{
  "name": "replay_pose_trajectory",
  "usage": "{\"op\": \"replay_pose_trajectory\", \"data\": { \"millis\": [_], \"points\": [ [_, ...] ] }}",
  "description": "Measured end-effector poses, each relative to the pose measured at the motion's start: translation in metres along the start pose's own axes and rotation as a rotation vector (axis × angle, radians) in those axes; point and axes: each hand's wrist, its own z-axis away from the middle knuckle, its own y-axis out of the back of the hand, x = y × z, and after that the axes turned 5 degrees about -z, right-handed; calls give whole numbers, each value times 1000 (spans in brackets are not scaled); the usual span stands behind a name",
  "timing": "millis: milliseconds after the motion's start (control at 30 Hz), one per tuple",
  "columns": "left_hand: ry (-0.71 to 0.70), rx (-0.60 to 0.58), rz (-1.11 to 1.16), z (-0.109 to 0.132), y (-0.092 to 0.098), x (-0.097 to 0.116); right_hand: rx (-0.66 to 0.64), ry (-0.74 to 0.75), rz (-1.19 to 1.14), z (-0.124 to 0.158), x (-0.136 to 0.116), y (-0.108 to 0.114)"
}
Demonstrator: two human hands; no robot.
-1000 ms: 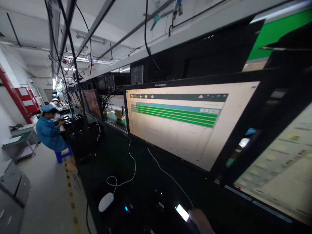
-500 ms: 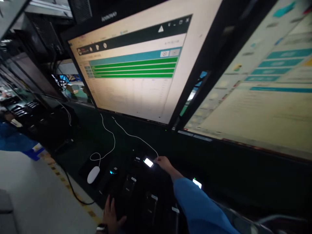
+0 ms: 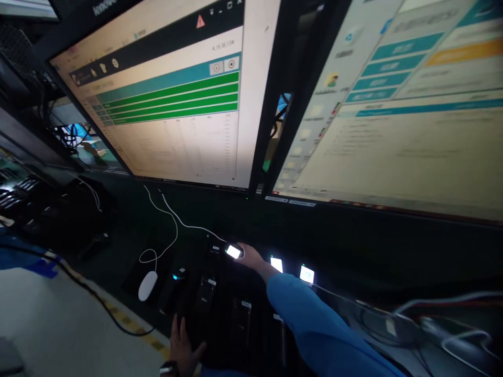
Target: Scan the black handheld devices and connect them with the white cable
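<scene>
My right hand [image 3: 251,258], in a blue sleeve, reaches forward over the dark bench and touches a small lit device [image 3: 233,252] with a white cable running to it. Its fingers are curled around that device's right end. Two more small lit devices [image 3: 276,264] [image 3: 307,274] glow just to the right of the hand. My left hand [image 3: 181,345] rests at the near edge of a black tray [image 3: 220,309] that holds several dark devices, fingers spread flat, a watch on the wrist.
A white mouse [image 3: 147,286] with a looped cord lies left of the tray. Two large monitors [image 3: 165,99] [image 3: 396,104] stand close behind the bench. Grey cables [image 3: 432,314] trail at the right. The floor with a yellow striped line [image 3: 118,319] lies left.
The view has swung down and right from the line of workers to the bench. Both my hands came into view; two more lit devices now show right of my right hand.
</scene>
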Motion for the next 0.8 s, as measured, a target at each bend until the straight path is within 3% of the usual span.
{"op": "replay_pose_trajectory", "data": {
  "millis": [300, 400, 467, 533, 633, 700, 800],
  "points": [
    [5, 34, -49, -2, 4, 7, -83, -262, 119, 6, 9, 11],
    [-2, 59, -22, 1, 6, 6, -65, -290, 167, 7, 10, 22],
    [4, 138, 7, 2, 15, 4, -45, -283, 212, 4, 8, 31],
    [6, 278, 33, 0, 33, 2, -11, -252, 253, -3, 3, 38],
    [53, 433, 75, -16, 75, 4, 6, -170, 280, -16, -6, 41],
    [124, 375, 119, -34, 104, 8, -6, -125, 290, -22, -13, 37],
    [140, 130, 189, -67, 131, 14, 4, -82, 317, -27, -23, 25]
  ]
}}
